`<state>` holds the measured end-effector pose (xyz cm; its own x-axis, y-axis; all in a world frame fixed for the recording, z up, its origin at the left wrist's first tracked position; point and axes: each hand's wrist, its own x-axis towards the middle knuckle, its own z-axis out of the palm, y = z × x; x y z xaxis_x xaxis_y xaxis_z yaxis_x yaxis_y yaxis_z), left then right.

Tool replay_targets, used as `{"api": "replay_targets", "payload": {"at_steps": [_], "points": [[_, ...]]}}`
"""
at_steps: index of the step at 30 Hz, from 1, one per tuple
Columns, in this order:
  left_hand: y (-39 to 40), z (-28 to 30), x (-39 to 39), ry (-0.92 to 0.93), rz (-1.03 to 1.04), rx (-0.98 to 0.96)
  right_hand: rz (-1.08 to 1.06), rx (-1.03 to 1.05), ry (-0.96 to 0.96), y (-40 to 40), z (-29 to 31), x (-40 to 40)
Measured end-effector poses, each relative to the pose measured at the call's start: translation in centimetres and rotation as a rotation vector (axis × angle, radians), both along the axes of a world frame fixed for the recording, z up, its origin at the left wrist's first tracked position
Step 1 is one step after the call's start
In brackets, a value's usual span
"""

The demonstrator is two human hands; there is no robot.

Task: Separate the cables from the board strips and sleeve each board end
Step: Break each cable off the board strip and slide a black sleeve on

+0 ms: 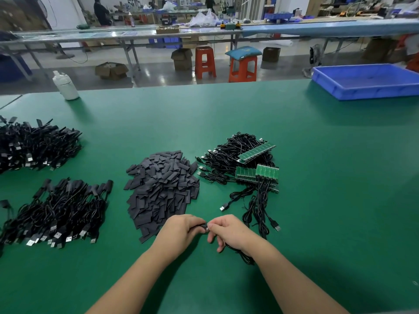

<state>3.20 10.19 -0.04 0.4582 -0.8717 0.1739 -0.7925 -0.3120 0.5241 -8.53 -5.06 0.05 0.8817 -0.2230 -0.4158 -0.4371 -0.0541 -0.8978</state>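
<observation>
Midway, by the look of it. Two heaps of finished cables left of the sleeve pile [162, 191]: far heap [34, 146] and near heap [61, 211], many ends there already capped in dark sleeves. Right of the sleeve pile, a tangle of unworked cables [235, 159] still joined to green board strips [257, 152], so plenty left to snap apart and cover.

Just in front of the sleeve pile, left hand [181, 230] and right hand [231, 232] meeting fingertip to fingertip, both curled and pinching one small dark piece [205, 228], probably a sleeve going over a board end; too small and hidden to tell how far on. Black cable [243, 257] trailing from under the right hand.

Sleeves: flat, matte, dark grey, short rectangles. Cables: thin, black, looped, ending in metal USB plugs. Strips: rigid, glossy green, scored into narrow boards. Mat [317, 200]: smooth green. Beyond the sleeve pile to the right, blue plastic tray [367, 87]; to the left, white bottle [65, 86].
</observation>
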Motion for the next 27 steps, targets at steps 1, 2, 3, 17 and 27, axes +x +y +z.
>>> {"api": "replay_targets", "payload": {"at_steps": [1, 2, 3, 17, 27], "points": [[0.1, -0.1, -0.1, 0.001, -0.003, -0.01, 0.0, -0.003, 0.002, 0.0, 0.0, 0.0], [0.2, -0.1, -0.2, 0.0, -0.007, -0.016, 0.002, -0.009, 0.004, 0.0, -0.1, 0.1], [0.2, -0.1, -0.3, -0.002, -0.008, -0.019, 0.005, -0.017, 0.007, 0.0, -0.1, 0.1], [-1.1, 0.4, -0.9, -0.251, -0.067, 0.335, 0.049, -0.069, -0.004, -0.1, 0.3, -0.3], [-1.2, 0.5, -1.3, -0.312, -0.133, 0.407, 0.047, -0.079, -0.013, -0.3, 0.0, -0.2]]}}
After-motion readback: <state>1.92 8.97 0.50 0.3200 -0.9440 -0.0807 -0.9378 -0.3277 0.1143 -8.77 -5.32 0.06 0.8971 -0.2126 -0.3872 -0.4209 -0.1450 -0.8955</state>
